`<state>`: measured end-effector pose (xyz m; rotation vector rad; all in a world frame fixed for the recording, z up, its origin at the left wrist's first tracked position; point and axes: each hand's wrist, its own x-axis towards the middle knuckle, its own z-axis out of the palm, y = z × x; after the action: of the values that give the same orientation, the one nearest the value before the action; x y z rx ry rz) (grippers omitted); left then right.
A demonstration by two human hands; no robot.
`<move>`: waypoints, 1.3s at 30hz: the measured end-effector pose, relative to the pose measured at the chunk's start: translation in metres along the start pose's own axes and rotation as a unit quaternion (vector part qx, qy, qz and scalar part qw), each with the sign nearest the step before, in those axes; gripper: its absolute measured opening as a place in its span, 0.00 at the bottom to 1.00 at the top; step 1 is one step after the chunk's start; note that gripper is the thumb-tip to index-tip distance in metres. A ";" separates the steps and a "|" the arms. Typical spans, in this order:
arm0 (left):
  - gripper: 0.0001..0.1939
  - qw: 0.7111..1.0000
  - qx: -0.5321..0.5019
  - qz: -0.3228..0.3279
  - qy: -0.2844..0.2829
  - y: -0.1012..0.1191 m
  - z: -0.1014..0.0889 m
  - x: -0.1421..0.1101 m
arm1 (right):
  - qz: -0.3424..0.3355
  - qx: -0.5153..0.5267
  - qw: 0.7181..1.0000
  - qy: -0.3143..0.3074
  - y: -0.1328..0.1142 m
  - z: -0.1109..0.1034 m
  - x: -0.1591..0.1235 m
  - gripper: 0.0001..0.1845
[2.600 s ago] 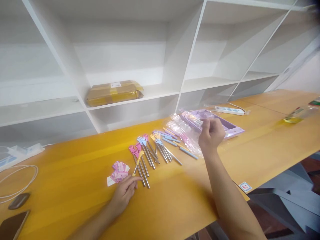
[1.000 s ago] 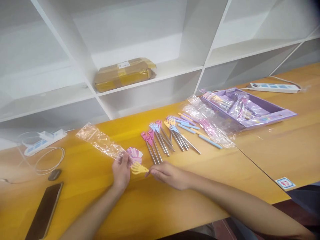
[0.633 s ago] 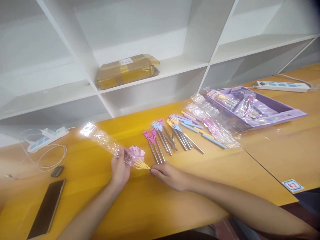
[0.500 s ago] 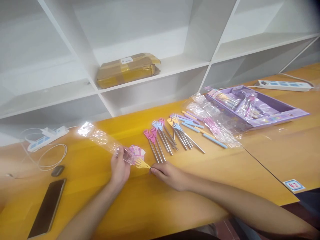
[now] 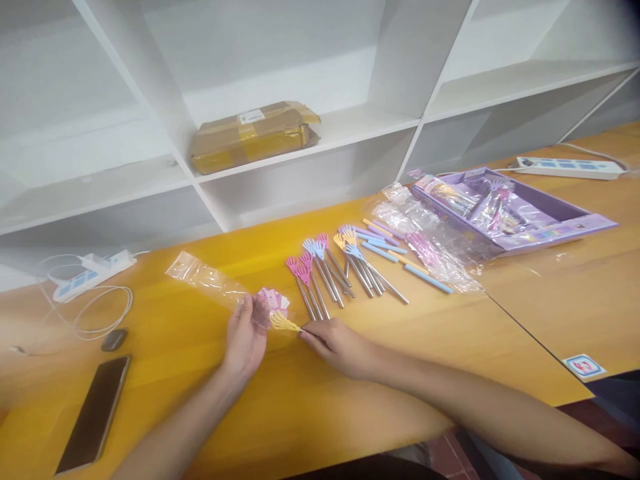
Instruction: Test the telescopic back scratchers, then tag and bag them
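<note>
My left hand (image 5: pixel 245 339) grips the mouth of a long clear plastic sleeve (image 5: pixel 205 279) that lies across the yellow table (image 5: pixel 310 413). My right hand (image 5: pixel 336 343) pinches the stem of a small back scratcher with a yellow hand-shaped head (image 5: pixel 283 323), and that head sits at the sleeve's mouth. Small pink cards (image 5: pixel 274 300) lie just behind the hands. Several more scratchers (image 5: pixel 335 267) with pink, blue and yellow heads and metal stems lie in a row further back.
A pile of clear sleeves (image 5: pixel 425 240) with pastel handles sits beside a purple box (image 5: pixel 520 213). Power strips lie at the left (image 5: pixel 90 270) and far right (image 5: pixel 565 167). A phone (image 5: pixel 93 413) and a dark oval object (image 5: pixel 114 340) sit near left. A taped parcel (image 5: pixel 253 133) rests on the white shelving.
My right hand came back from the purple box and took the yellow scratcher. My left hand picked up a clear sleeve. The scratcher's head has moved left to the sleeve's mouth.
</note>
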<state>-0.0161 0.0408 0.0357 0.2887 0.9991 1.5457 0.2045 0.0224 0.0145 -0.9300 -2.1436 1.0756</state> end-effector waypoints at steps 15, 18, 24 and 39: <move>0.19 0.984 0.118 -0.025 -0.134 -0.011 -0.006 -0.013 | 0.004 -0.004 0.998 0.061 -0.001 -0.026 0.005 0.26; 0.17 0.985 0.115 -0.007 -0.127 -0.008 -0.004 -0.010 | 0.009 0.002 0.998 0.058 -0.003 -0.028 0.005 0.27; 0.18 0.990 0.091 0.008 -0.105 -0.003 -0.002 -0.007 | 0.003 -0.002 0.999 0.048 -0.002 -0.027 0.005 0.28; 0.20 0.964 0.210 0.008 -0.165 -0.002 -0.005 -0.001 | 0.016 0.061 0.998 -0.021 -0.002 -0.045 0.006 0.29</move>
<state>-0.0179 0.0380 0.0322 0.8246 1.0491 1.2344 0.2333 0.0465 0.0404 -0.8942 -2.0772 1.2362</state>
